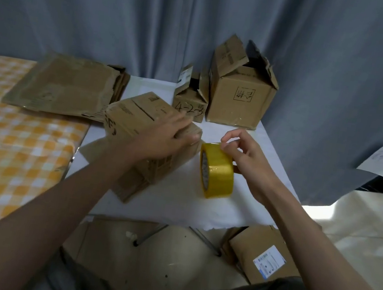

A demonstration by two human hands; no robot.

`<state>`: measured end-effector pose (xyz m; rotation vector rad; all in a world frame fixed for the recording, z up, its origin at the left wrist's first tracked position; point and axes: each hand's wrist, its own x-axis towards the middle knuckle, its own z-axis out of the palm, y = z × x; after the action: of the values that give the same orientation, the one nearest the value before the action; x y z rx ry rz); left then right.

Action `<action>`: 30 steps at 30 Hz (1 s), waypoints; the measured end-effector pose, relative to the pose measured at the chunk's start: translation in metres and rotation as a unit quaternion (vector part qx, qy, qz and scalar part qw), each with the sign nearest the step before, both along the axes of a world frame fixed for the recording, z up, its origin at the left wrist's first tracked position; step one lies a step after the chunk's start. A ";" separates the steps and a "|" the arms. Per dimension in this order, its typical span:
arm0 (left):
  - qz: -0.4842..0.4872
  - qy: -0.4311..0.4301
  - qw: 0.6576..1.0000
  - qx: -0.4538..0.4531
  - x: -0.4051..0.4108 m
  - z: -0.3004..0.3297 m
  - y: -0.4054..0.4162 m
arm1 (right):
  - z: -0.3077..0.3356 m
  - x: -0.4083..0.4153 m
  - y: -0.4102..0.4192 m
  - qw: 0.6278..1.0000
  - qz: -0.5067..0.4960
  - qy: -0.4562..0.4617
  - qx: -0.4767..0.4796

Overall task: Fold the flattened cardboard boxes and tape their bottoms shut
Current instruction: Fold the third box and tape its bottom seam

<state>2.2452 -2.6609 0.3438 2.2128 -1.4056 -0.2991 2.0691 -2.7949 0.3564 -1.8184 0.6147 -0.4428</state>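
On the white table [212, 212], the left hand [169, 139] lies flat with straight fingers on a folded box [139, 122] turned bottom up. Just beside it, the right hand [244, 152] pinches the top of an upright yellow tape roll [216, 171]. Behind stand a small box [190, 102] handwritten "4-2-3" and a larger open box [239, 97] with a stamped square mark too unclear to read. Flattened boxes [65, 86] lie at the left.

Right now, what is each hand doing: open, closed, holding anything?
Left hand: open, fingers flat, pressing on the small brown cardboard box.
Right hand: holds the roll of yellow packing tape, fingertips pinching at its top edge.
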 end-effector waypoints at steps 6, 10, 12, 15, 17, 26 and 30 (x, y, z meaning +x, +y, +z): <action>-0.033 0.055 0.988 -0.142 -0.036 0.017 -0.011 | -0.007 -0.003 0.013 0.999 0.008 -0.028 -0.023; -0.016 0.064 0.986 -0.156 -0.040 0.017 -0.017 | -0.011 -0.006 0.014 0.997 -0.017 -0.072 -0.039; 0.004 0.042 0.988 -0.148 -0.042 0.015 -0.020 | -0.014 -0.008 0.015 0.995 -0.031 -0.076 -0.047; 0.003 0.082 0.988 -0.134 -0.043 0.010 -0.022 | -0.019 -0.013 0.017 0.995 -0.031 -0.067 -0.066; -0.010 0.108 0.989 -0.104 -0.041 0.004 -0.024 | -0.024 -0.016 0.018 0.995 -0.026 -0.061 -0.078; -0.003 0.094 0.995 -0.045 -0.048 0.015 -0.024 | -0.029 -0.023 0.022 0.998 -0.028 -0.034 -0.034; 0.023 0.045 0.998 -0.028 -0.054 0.009 -0.024 | -0.025 -0.027 0.024 0.999 -0.044 0.026 0.015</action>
<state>2.1917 -2.6845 0.3529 2.1552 -1.2977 -0.3359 2.0421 -2.7707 0.3313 -1.7842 0.7357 -0.4437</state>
